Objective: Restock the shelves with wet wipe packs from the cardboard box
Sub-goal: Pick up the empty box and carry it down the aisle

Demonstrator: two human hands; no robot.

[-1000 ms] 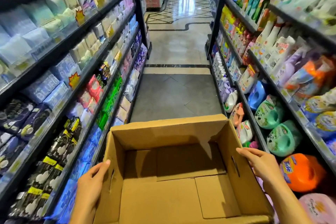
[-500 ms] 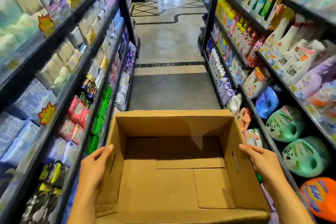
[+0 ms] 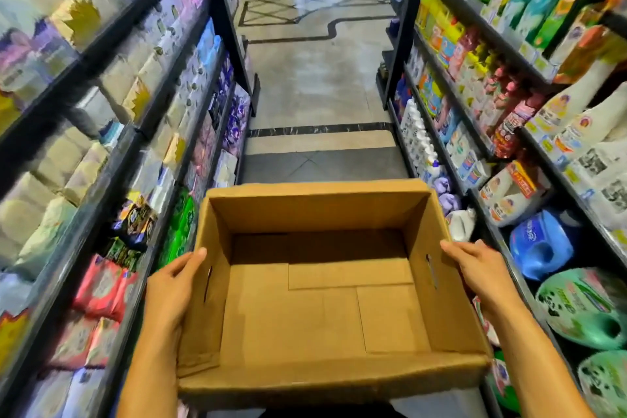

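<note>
Left hand: our left hand (image 3: 173, 285) grips the left wall of the cardboard box (image 3: 305, 319). The thumb lies along the top rim and the palm is pressed to the outside. The other fingers are hidden behind the wall.
Right hand: our right hand (image 3: 478, 268) holds the box's right wall in the same way, with the thumb on the rim and the rest of the hand outside. We cannot tell how those fingers curl.
Cardboard box: we carry it level between both hands, open side up, in the middle of the aisle. Inside, its plain brown bottom flaps show. Each side wall has a narrow handle slot just beside the thumb on that side.
Left of the box: the left shelves (image 3: 227, 34) run close along the box's left wall. Green packs (image 3: 179, 227) sit just beside its far left corner, and red packs (image 3: 101, 285) lie further left, level with our left hand. The packs higher up are pale and blurred, and we cannot read any labels.
Right of the box: the right shelves (image 3: 407, 20) carry a blue jug (image 3: 539, 248) near our right hand, with green jugs (image 3: 583, 309) nearer to us. Rows of coloured bottles stand on the levels above.
Beyond the box: the glossy tiled floor (image 3: 319, 78) stretches away between the two racks. A dark strip (image 3: 319, 128) crosses it past the box's far wall.
</note>
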